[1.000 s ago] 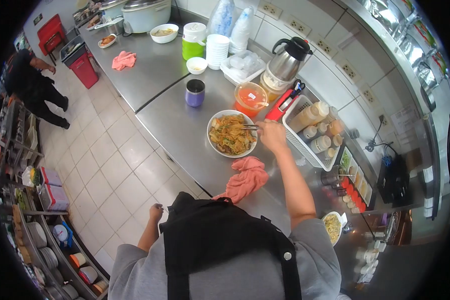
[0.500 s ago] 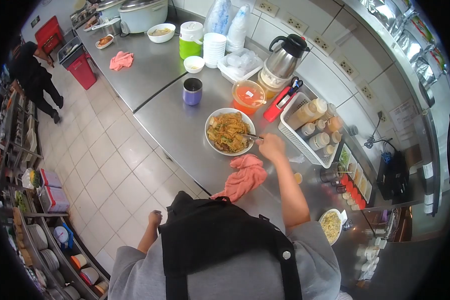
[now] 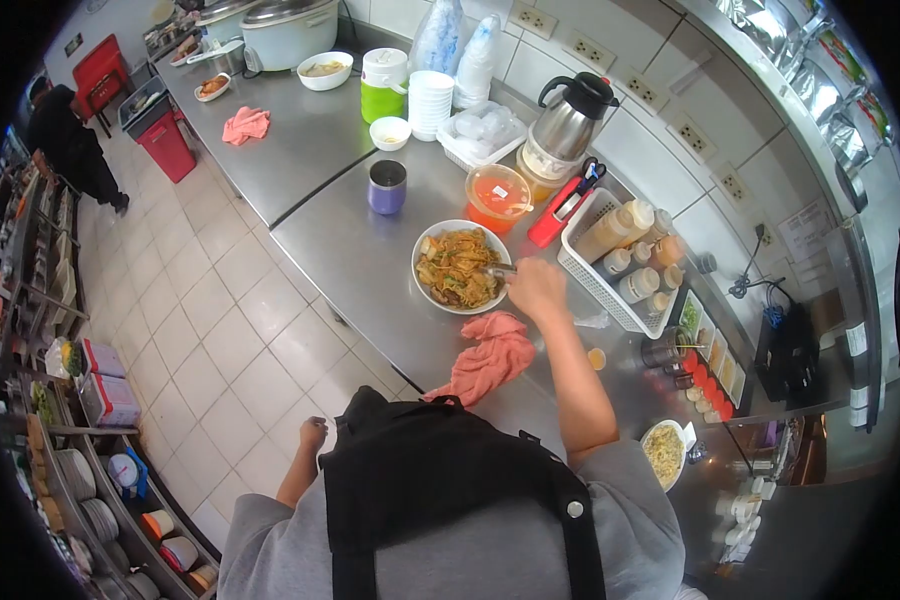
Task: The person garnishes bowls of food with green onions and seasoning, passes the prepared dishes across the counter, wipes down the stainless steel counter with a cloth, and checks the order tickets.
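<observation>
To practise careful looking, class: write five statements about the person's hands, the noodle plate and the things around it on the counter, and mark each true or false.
1. The right hand holds a utensil over the plate of noodles. True.
2. The left hand rests on the plate. False: it hangs by the person's side, off the counter.
3. A pink cloth lies beside the plate. True.
4. The purple cup lies tipped over. False: it stands upright.
5. The plate is empty. False: noodles fill it.
</observation>
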Available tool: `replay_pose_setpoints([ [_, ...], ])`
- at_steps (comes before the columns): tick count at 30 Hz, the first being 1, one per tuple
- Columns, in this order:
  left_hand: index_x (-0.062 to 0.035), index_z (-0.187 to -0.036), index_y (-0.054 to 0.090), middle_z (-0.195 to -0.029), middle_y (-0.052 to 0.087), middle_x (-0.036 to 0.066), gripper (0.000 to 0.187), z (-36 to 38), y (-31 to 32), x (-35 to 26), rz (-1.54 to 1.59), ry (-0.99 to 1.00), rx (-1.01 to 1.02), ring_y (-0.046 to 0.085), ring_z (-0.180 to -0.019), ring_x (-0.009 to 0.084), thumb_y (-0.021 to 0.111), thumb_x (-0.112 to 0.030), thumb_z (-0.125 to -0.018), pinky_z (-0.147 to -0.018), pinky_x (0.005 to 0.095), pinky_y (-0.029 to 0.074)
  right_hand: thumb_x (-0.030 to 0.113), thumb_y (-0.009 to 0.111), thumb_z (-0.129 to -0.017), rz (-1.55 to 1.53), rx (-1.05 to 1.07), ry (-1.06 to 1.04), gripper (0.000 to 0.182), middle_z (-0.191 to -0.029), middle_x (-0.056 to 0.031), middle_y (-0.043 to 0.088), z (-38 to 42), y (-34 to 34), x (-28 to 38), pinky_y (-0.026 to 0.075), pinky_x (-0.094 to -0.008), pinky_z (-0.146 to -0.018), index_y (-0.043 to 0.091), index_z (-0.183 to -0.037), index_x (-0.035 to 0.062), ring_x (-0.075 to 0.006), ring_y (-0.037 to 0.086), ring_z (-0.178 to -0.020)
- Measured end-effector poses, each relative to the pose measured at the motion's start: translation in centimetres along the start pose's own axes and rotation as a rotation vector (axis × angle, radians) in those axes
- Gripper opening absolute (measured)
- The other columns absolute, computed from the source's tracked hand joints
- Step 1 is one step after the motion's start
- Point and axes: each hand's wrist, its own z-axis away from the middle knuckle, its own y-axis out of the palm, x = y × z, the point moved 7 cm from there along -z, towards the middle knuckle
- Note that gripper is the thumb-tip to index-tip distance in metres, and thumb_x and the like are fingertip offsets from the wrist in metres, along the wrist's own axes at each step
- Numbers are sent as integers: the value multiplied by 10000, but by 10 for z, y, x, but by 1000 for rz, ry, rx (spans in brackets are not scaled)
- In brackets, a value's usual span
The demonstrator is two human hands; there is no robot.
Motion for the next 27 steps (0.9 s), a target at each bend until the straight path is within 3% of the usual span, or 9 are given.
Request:
replay_pose_setpoints([
  [4,21,-967,662,-741,678,145,245,15,-6,-15,-154,85,4,657,-630,197,495,-33,-795,-593,313,527,270,649,-804,22,-144,-116,253,-840,-158,670,-16,-12,32,506,-441,-738,688,-851,25,-337,655,-817],
  [6,18,-969,662,-741,679,143,243,15,-6,-12,-185,78,7,658,-630,198,499,-40,-798,-593,314,527,147,649,-724,-56,-205,-163,160,-867,-173,676,-28,-6,57,522,-427,-732,704,-821,32,-320,669,-806],
  [13,5,-985,664,-784,695,149,237,13,-8,-9,-158,67,-43,679,-675,196,517,-64,-812,-614,309,538,126,611,-734,95,-40,-253,143,-839,-165,683,-69,48,97,522,-407,-715,712,-795,45,-309,673,-811],
  [16,-1,-980,668,-778,697,146,225,15,-6,-1,-134,37,-60,681,-666,201,543,-75,-808,-615,313,542,164,617,-783,79,-100,-299,161,-811,-175,671,-70,47,89,518,-429,-693,700,-763,28,-321,664,-795],
  [19,-3,-972,671,-754,695,138,214,18,-7,3,-188,35,-8,676,-635,202,566,-72,-799,-604,319,540,192,632,-784,68,-99,-270,158,-835,-144,682,-70,36,69,520,-428,-698,733,-859,96,-310,667,-801],
  [21,-2,-968,672,-743,692,140,214,13,-6,12,-229,32,15,673,-622,201,560,-68,-799,-598,320,538,231,650,-788,-50,-74,-145,194,-878,-118,689,-61,11,52,516,-431,-735,740,-954,191,-300,665,-835],
  [24,1,-966,672,-737,690,148,214,15,-6,8,-242,18,15,672,-616,204,556,-66,-799,-594,321,535,269,657,-794,-165,-69,-86,222,-910,-119,689,-56,-14,26,507,-432,-775,731,-1000,231,-300,658,-873],
  [25,3,-967,671,-742,689,153,216,17,-7,2,-213,7,-10,675,-624,207,557,-69,-799,-594,322,535,269,657,-794,-164,-70,-84,222,-910,-119,689,-54,-20,19,507,-432,-775,731,-1000,231,-300,658,-873],
  [27,6,-972,669,-743,688,155,220,15,-7,-8,-192,31,-12,677,-637,208,554,-67,-800,-596,324,535,254,643,-778,-153,-43,-115,216,-901,-157,689,-52,-25,13,520,-432,-766,730,-925,122,-311,664,-871],
])
